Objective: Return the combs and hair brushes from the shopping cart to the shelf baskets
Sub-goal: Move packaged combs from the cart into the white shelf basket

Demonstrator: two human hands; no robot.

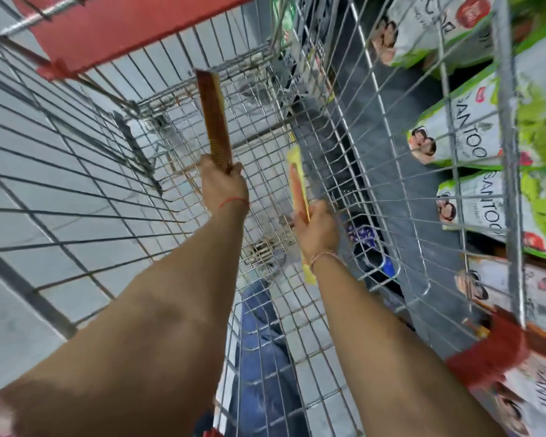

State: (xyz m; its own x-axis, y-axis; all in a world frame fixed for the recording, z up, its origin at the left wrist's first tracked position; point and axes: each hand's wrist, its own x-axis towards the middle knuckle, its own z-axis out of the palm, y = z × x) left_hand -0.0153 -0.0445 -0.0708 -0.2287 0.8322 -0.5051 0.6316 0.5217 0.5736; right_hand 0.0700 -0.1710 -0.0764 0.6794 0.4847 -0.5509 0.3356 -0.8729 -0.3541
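Both my arms reach down into the wire shopping cart [344, 127]. My left hand [223, 184] is closed around one end of a long brown comb [213, 118], which stands nearly upright above the cart floor. My right hand [316, 227] grips a comb in yellow packaging [298, 187], its orange body showing through the pack; the pack's lower end sticks out under my wrist. No shelf basket is in view.
The cart has red plastic corner guards [489, 357] and a red panel [133, 23] at its far end. Shelves with green and white product packs [467, 134] line the right side. Grey floor tiles [44, 152] show through the mesh, and my blue-trousered leg [262, 357] is below.
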